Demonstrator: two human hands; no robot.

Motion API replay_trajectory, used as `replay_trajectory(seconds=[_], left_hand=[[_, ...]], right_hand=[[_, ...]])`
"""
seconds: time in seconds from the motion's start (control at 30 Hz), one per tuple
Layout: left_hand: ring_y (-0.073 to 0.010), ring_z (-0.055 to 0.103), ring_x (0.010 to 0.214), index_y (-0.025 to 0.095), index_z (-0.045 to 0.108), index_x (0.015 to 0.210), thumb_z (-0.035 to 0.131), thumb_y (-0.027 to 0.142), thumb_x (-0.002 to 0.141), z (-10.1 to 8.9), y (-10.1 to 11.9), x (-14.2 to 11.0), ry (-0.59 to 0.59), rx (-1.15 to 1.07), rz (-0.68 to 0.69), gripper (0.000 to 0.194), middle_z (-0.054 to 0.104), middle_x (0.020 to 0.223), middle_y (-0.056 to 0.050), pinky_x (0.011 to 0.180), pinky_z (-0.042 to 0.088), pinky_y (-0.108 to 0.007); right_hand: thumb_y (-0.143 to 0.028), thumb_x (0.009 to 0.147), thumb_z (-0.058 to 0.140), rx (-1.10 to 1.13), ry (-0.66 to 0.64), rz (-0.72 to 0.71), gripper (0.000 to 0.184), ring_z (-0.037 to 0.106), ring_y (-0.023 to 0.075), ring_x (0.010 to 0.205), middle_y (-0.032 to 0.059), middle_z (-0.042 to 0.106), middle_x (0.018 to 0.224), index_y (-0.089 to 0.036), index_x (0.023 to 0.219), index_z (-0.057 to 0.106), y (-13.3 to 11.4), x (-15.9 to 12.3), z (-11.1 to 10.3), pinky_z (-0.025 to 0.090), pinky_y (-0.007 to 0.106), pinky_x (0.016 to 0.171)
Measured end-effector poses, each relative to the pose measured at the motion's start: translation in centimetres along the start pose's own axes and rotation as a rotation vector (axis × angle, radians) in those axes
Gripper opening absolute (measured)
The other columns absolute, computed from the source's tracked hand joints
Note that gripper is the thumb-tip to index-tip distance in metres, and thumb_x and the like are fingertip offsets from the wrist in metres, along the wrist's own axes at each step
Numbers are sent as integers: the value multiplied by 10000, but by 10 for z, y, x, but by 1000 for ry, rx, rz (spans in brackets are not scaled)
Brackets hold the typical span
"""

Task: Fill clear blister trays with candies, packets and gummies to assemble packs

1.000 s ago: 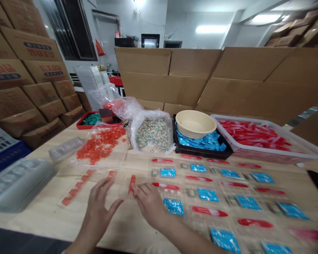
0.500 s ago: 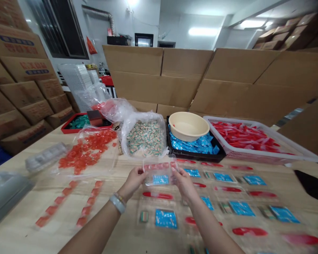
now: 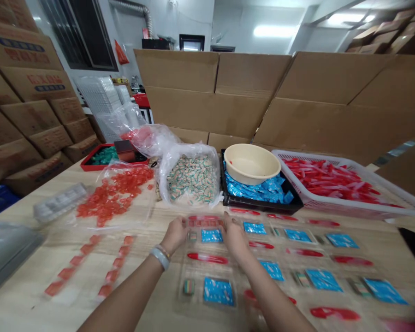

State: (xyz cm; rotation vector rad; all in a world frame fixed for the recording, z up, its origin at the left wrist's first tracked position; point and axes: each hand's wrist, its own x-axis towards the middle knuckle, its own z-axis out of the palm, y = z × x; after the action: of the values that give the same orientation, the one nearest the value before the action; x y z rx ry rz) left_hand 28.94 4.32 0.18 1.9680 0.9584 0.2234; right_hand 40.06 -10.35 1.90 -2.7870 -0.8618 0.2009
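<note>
Both my hands hold opposite ends of a clear plastic tray [image 3: 197, 228] at the back of the rows on the table. My left hand [image 3: 174, 237] pinches its left edge, and my right hand [image 3: 234, 236] grips the right edge, its fingertips partly hidden. A row of red translucent pieces [image 3: 203, 222] shows in the tray, above a blue printed packet [image 3: 211, 235] and a small striped block [image 3: 192, 236]. Just in front lies another tray with a red stick-shaped item [image 3: 207, 258], a blue packet [image 3: 218, 291] and a striped block [image 3: 188, 287].
Several similar filled trays spread to the right. Behind stand a bag of small striped pieces [image 3: 193, 177], a cream basin [image 3: 251, 163] on a black tray [image 3: 263, 204] of blue packets, and a white basket [image 3: 342, 210] of red sticks. Loose red pieces [image 3: 115, 189] lie left.
The clear tray, tilted up in my hands before, now lies lower and flatter at the back of the rows. My view has shifted slightly.
</note>
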Motion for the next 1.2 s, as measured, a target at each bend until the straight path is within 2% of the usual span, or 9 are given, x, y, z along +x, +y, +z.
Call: replay_trajectory(seconds=[0.13,0.27,0.37,0.43,0.57,0.73,0.9,1.03,1.2], left_hand=[[-124,540,567,121,568,830,594,146,642,-9,1,-7,35,69,41,192,579,582,15,537,369,-203],[-137,529,615,142,564,699,450,331,785,-67,-31,-49,183,145,40,237,563,613,-4,574,374,-225],[-149,531,601,159,554,684,319,383,844,-112,-76,-108,316,290,60,361,562,618,-13,578,404,-251],[-172,566,747,169,575,826,332,337,847,-125,-104,-149,299,416,168,296,610,784,-47,675,445,-280],[-237,476,1065,224,520,1079,513,305,766,-114,-138,-207,241,699,428,323,560,1119,-67,867,419,-365],[-181,543,929,206,569,870,411,121,796,-95,-142,-236,292,739,584,194,632,904,-26,809,442,-308],[-172,516,974,245,542,979,490,164,774,-117,-127,-228,342,642,672,227,596,981,-18,886,388,-326],[-263,488,1018,207,443,1119,607,395,666,-118,-101,-194,651,177,324,517,493,1126,-116,813,429,-429],[-153,571,602,129,493,963,534,428,671,-67,-45,-156,100,-537,4,420,573,716,-23,576,469,-300]], right_hand=[[-251,824,394,-125,-89,-77,350,586,229,848,108,605,986,-207,1154,501,-2,7,-9,387,335,744],[-288,829,388,-103,9,-133,321,589,227,795,124,618,912,-159,1081,540,-12,-5,-21,404,314,677],[-254,861,300,126,-30,-415,321,582,178,742,79,627,781,-155,933,598,-53,-26,-15,412,266,672],[-159,835,312,254,-109,-671,322,571,153,796,61,622,871,-179,1050,551,-94,-44,-5,414,242,707],[-175,760,467,142,-256,-1029,364,512,194,963,78,557,1083,-198,1120,516,-159,-86,15,396,298,810],[-575,574,616,-6,-343,-1238,776,412,343,1101,135,491,1211,-163,1209,445,-160,-154,48,301,501,925],[-270,743,537,232,-97,-982,321,523,309,985,128,609,1056,-155,1035,603,-153,-177,69,355,472,899],[-260,803,467,916,-112,-594,231,577,226,895,92,643,968,-198,937,645,-133,-153,26,431,401,821],[-350,692,623,1747,-292,21,241,616,203,802,65,661,858,-184,867,636,-72,-148,-26,466,388,776]])
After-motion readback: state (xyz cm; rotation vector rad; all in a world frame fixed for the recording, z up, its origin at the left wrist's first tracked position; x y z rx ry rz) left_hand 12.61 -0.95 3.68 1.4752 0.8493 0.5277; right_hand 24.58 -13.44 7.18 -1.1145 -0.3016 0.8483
